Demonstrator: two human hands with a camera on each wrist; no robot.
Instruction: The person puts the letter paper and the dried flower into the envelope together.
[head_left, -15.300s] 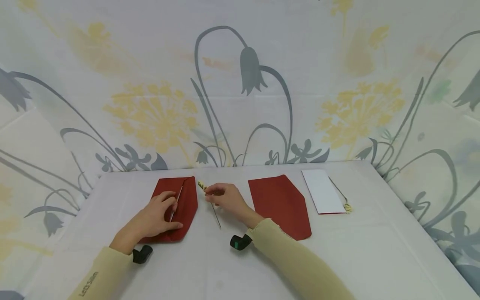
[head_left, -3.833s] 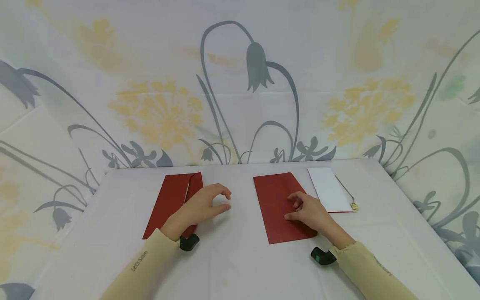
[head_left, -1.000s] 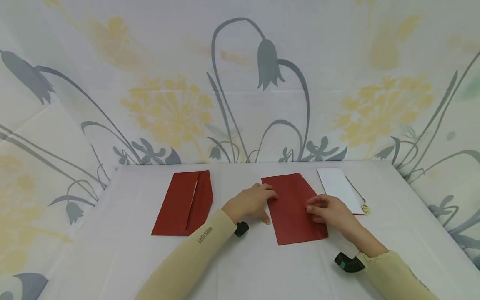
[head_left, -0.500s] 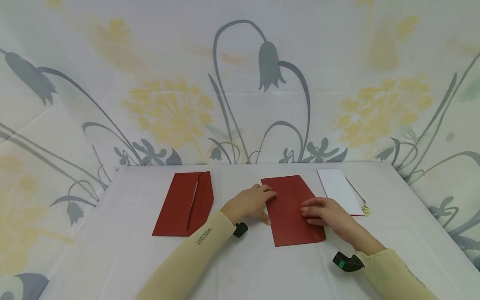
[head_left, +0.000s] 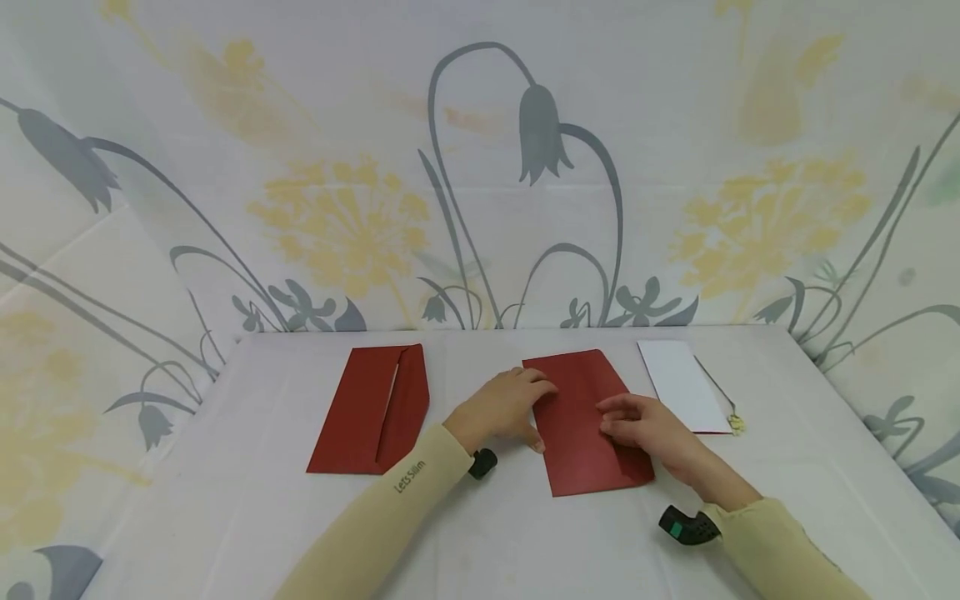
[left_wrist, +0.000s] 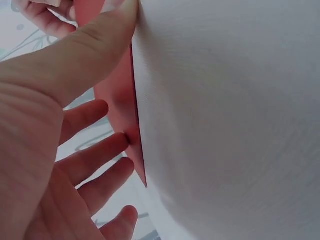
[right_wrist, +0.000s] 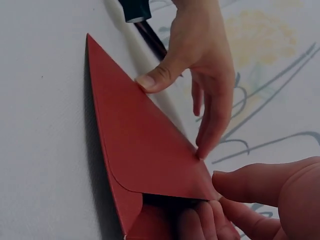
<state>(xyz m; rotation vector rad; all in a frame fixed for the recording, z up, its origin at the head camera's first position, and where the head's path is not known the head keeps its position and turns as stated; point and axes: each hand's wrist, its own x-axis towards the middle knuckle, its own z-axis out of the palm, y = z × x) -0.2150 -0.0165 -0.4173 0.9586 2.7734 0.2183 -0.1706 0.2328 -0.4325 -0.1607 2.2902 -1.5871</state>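
In the head view a red envelope (head_left: 573, 442) lies flat at the middle right, its open side towards the right. My left hand (head_left: 498, 408) rests at its left edge, fingertips on the paper and thumb at the rim. At the opposite side my right hand (head_left: 652, 429) holds the opening. The right wrist view shows the right thumb and fingers (right_wrist: 295, 200) pinching the edge of the envelope's front panel (right_wrist: 135, 135), with fingertips inside the dark pocket. In the left wrist view the left hand's fingers (left_wrist: 95, 162) are spread and loosely bent beside the envelope (left_wrist: 117, 95).
Another red envelope (head_left: 348, 408) lies at the left, a pale strip showing along its slit. Far right lies a white card (head_left: 678, 379) with a red lower edge, and beside it a thin stem with a small yellow flower (head_left: 737, 424). A patterned cloth (head_left: 480, 208) hangs behind.
Long before, the hands were at the left envelope, the right pinching a yellow-flowered stem. Since then both moved right to the other envelope. In the last second the right hand shifted slightly left.
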